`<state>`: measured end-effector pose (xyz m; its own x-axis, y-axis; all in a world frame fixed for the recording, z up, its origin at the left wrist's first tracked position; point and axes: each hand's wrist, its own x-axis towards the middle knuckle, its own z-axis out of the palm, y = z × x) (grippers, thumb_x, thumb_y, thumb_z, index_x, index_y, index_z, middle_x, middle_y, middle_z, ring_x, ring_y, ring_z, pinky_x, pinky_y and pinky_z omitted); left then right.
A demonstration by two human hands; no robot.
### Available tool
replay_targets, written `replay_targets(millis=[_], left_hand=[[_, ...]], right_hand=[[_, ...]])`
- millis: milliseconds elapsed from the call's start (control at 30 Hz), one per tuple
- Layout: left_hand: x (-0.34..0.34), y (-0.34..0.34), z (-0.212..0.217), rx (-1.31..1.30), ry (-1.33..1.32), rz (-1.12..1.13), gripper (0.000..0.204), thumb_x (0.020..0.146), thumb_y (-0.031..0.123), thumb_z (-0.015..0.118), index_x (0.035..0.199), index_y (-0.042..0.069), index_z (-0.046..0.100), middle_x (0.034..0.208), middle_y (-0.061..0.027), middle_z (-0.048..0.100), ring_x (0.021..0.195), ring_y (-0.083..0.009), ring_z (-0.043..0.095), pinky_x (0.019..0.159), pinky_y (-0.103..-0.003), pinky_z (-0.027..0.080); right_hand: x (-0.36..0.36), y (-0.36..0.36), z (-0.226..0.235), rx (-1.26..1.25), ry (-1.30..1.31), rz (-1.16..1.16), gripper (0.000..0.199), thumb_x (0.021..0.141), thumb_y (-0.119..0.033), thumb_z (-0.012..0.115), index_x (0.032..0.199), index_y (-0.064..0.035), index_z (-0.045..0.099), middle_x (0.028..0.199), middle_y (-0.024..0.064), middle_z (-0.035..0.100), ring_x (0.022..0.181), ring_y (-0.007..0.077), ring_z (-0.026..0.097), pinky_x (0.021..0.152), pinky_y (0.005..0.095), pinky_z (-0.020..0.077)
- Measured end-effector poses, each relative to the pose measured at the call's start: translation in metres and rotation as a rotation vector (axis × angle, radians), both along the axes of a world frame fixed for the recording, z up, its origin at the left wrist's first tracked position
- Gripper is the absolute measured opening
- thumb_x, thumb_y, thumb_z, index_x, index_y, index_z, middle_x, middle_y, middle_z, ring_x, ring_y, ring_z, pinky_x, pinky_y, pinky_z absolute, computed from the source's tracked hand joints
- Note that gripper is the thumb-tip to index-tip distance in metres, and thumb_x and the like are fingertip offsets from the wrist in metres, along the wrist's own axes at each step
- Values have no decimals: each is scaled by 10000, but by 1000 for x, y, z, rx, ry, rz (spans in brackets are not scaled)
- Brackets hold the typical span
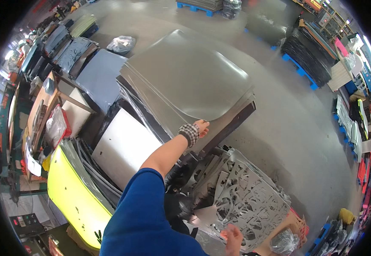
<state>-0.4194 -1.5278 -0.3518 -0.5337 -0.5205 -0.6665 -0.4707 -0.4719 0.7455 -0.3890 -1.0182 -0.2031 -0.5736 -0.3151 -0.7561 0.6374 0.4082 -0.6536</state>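
My left hand [201, 127], with a checkered cuff at the wrist, reaches forward and pinches the near edge of the top sheet. That smooth, flexible grey-olive sheet [194, 77] lies on a stack of similar sheets [151, 109], its near edge curled up slightly. Low in the view, my right hand [233, 237] hangs over a pile of cut-out grey sheets [253, 194] full of irregular holes. Blur hides its fingers, and nothing can be made out in it.
Left of the stack are a silvery sheet [126, 147] and a bright yellow sheet [76, 192]. A wooden frame [66, 96] stands beyond them. Blue pallets [300, 70] with dark stacks sit at the far right. Clear plastic [285, 241] is bunched at the lower right.
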Motion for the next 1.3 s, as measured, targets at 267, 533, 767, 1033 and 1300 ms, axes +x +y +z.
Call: replay_targets(millis=[267,533,767,1033,1300], left_hand=[[-43,-84,-17,-1319,-406,-316,354,942,311,449,1150,58,582,1230,-180,534,1187,-329,477,998,-492,360],[-38,-92,-76,-1474,-403,-343,534,869,319,518,1353,113,429,1388,-167,370,1338,-342,296,1099,-562,204],[-35,-92,-69,-1294,-383,-414,591,849,365,555,1375,130,424,1409,-152,359,1343,-329,281,1098,-557,214],[-37,-80,-90,-1168,-261,-330,633,929,373,481,1475,159,242,1521,-132,192,1427,-283,142,1159,-509,100],[-37,-80,-93,-1214,-214,-259,636,927,359,489,1476,157,238,1517,-136,202,1427,-280,143,1157,-508,105]], right_hand=[[-89,-164,-35,-142,69,181,238,880,-22,589,1109,42,582,883,109,671,799,160,661,743,293,542],[-226,-392,-126,-342,470,171,154,902,-8,546,1037,20,613,922,72,661,801,136,626,753,263,512],[-395,-540,-222,233,890,330,436,864,-184,593,1225,44,505,1075,135,626,977,231,598,875,343,471],[-459,-568,-243,20,442,34,390,856,-181,583,1123,102,551,1068,159,611,939,275,603,825,383,475],[-452,-591,-224,26,419,16,544,890,-343,599,1206,96,542,1132,130,612,1003,277,592,817,394,477]])
